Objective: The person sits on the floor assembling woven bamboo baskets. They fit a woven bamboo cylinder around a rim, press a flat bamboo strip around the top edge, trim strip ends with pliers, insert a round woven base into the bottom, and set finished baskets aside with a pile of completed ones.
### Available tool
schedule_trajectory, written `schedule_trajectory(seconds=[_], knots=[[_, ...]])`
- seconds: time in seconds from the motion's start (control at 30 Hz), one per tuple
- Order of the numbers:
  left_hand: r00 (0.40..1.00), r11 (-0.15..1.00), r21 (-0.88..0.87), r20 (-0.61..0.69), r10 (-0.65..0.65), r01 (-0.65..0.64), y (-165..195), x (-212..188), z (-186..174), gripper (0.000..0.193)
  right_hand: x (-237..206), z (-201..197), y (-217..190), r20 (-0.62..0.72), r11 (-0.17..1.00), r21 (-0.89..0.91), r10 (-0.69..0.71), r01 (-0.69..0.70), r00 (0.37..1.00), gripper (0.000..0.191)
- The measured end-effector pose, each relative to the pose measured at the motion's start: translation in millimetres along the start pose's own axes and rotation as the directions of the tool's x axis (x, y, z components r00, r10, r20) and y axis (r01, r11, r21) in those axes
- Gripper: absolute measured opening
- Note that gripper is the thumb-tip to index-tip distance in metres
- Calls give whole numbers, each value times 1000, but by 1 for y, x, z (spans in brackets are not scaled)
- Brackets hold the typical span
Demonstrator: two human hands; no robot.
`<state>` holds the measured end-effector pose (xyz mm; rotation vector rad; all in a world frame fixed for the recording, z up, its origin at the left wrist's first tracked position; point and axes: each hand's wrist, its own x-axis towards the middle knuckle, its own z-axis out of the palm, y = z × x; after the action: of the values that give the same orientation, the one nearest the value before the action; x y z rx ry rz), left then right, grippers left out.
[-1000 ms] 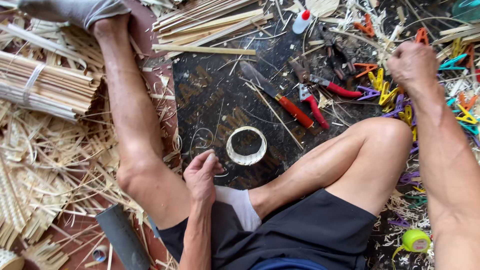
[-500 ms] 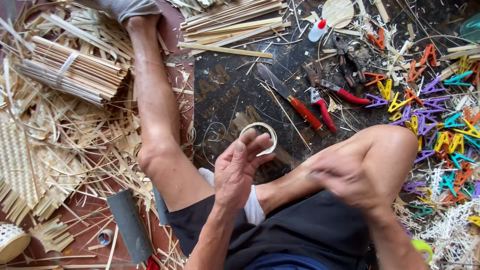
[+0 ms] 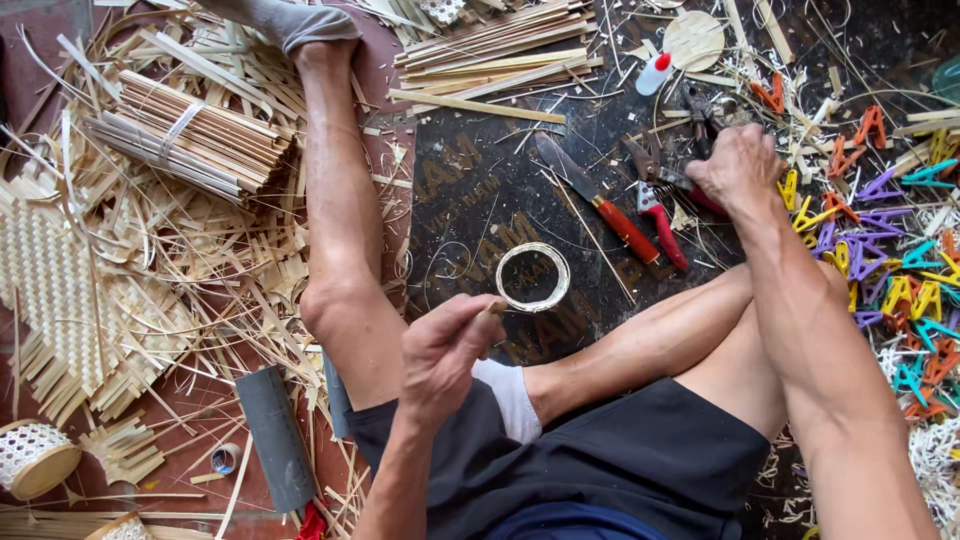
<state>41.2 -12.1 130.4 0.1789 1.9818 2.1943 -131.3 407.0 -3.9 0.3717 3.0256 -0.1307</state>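
My left hand (image 3: pixel 450 345) hovers above my folded leg and pinches the near edge of a small pale bamboo ring (image 3: pixel 562 280), which lies over the dark mat (image 3: pixel 470 180). My right hand (image 3: pixel 738 165) reaches forward to a heap of hand tools, fingers curled over a red-handled tool (image 3: pixel 700 198) that it mostly hides. Just left of it lie red-handled shears (image 3: pixel 665 228) and a knife with a red handle (image 3: pixel 612 215).
A tied bundle of bamboo strips (image 3: pixel 190 140) and a woven bamboo panel (image 3: pixel 60 290) lie at left among loose slivers. Several coloured plastic clips (image 3: pixel 900 290) cover the right. A glue bottle (image 3: pixel 655 72), a grey tube (image 3: pixel 275 435) and a small basket (image 3: pixel 35 460) are around.
My right hand has gone from above my knee forward onto the tools. My left hand stays at the ring, now lower and at its near edge. The view has shifted.
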Motion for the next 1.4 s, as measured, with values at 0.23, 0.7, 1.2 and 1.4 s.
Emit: schedule_trajectory(seconds=[0.23,0.7,1.2,1.4], knots=[[991,982,-137,-5,-134,132,-29,6,7,23,8,20,39,-135,971,-185,-179,153,975,37],[987,990,2,74,-139,140,-14,-12,19,23,-261,-108,-103,-38,563,728,-535,390,844,17],[995,990,93,13,-104,102,-9,-33,11,18,-279,-102,-127,-106,642,495,-625,586,774,24],[993,990,97,46,-110,105,-8,-38,9,15,-289,-78,-117,81,506,809,-599,298,797,17]])
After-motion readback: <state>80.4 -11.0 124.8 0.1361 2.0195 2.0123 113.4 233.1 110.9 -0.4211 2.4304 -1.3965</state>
